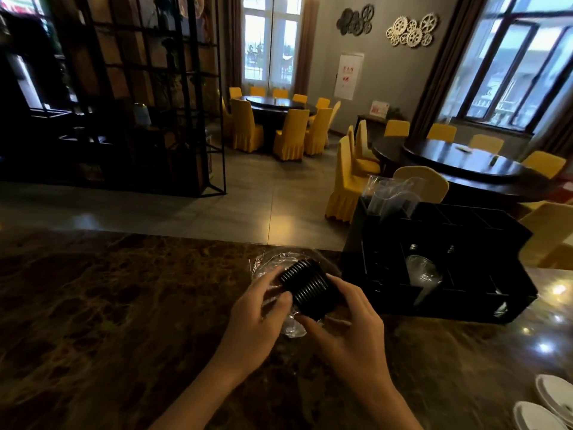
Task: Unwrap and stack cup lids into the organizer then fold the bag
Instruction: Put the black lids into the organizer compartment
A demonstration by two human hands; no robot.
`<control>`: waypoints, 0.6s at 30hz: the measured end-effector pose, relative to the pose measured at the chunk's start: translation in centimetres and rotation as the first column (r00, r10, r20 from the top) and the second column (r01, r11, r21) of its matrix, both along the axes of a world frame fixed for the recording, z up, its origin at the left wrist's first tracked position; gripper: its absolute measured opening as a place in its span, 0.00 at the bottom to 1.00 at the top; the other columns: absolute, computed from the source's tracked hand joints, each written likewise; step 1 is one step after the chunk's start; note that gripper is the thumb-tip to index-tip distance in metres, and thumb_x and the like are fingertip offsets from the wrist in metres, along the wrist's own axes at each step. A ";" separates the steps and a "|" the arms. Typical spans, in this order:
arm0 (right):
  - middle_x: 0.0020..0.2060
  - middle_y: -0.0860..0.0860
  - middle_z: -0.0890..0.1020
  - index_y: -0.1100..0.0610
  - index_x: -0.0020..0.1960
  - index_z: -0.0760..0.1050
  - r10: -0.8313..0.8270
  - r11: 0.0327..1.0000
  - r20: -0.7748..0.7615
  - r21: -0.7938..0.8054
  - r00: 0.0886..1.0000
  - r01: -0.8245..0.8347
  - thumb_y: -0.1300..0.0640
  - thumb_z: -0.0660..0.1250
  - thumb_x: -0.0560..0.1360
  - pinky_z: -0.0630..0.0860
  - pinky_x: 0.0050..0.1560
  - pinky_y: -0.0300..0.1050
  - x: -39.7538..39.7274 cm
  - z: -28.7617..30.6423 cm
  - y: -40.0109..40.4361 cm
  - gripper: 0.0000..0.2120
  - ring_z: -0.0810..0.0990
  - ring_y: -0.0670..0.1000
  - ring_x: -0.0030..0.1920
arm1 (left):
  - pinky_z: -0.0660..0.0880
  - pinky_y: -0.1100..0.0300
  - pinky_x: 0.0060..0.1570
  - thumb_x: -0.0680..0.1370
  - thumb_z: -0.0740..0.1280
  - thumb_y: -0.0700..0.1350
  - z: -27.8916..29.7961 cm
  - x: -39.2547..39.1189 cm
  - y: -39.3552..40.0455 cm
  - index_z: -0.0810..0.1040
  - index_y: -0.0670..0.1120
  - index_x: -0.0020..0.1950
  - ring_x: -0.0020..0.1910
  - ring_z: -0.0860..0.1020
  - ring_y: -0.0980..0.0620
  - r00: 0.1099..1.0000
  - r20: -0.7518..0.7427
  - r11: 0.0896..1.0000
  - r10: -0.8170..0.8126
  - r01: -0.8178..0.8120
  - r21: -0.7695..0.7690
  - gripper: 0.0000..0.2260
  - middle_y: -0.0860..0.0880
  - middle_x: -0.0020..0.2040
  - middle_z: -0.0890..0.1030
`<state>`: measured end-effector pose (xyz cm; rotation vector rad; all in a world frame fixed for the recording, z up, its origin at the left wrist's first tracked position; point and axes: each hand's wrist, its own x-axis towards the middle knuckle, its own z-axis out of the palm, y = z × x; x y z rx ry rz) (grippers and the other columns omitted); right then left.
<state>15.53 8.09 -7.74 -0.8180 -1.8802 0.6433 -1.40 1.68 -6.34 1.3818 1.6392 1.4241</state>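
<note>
No writing is readable; both hands, left hand (263, 308) and right hand (350, 318), pinch the black lids (305, 288) in the clear bag (273, 265) near the worktop (108, 305) far edge, its left side free.

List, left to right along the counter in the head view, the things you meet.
left hand → stack of black lids → right hand → black organizer → white plates

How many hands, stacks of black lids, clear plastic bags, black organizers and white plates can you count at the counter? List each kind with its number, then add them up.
Hands: 2, left hand and right hand
Stack of black lids: 1
Clear plastic bag: 1
Black organizer: 1
White plates: 2 partly in view, one and another
Total: 7
</note>
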 end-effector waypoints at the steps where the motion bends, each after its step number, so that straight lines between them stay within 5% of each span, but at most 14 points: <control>1: 0.64 0.33 0.73 0.39 0.69 0.68 -0.002 1.000 0.000 0.002 1.000 0.002 0.45 0.79 0.66 0.80 0.49 0.29 0.3 0.3 -0.2 0.35 0.76 0.37 0.64 | 0.74 0.73 0.53 0.80 0.62 0.60 0.1 0.2 0.0 0.68 0.64 0.73 0.66 0.74 0.64 0.998 0.057 1.000 -0.018 0.018 0.006 0.21 0.58 0.71 0.74; 9: 0.69 0.37 0.72 0.49 0.76 0.70 0.006 0.999 0.035 0.032 0.999 -0.007 0.44 0.76 0.72 0.82 0.54 0.36 5.1 0.7 -0.9 0.35 0.75 0.43 0.69 | 0.73 0.57 0.68 0.76 0.64 0.65 -1.0 3.3 1.1 0.66 0.65 0.75 0.70 0.72 0.62 0.969 0.186 0.986 -0.160 0.165 -0.012 0.27 0.58 0.73 0.74; 13: 0.69 0.41 0.73 0.51 0.76 0.69 -0.012 0.999 0.044 0.053 0.999 0.009 0.50 0.78 0.72 0.83 0.56 0.41 8.8 0.5 0.2 0.35 0.76 0.46 0.69 | 0.75 0.64 0.61 0.74 0.67 0.65 -0.7 6.8 2.3 0.70 0.70 0.69 0.67 0.73 0.67 0.942 0.281 0.981 -0.185 0.194 -0.006 0.23 0.66 0.68 0.75; 18: 0.68 0.39 0.73 0.50 0.75 0.70 -0.029 0.994 0.096 0.104 0.995 0.019 0.48 0.77 0.73 0.84 0.55 0.41 13.1 1.7 3.3 0.33 0.77 0.45 0.68 | 0.77 0.68 0.58 0.73 0.72 0.59 0.2 11.2 4.8 0.76 0.60 0.67 0.61 0.77 0.69 0.892 0.434 0.991 -0.124 0.133 0.010 0.23 0.63 0.61 0.81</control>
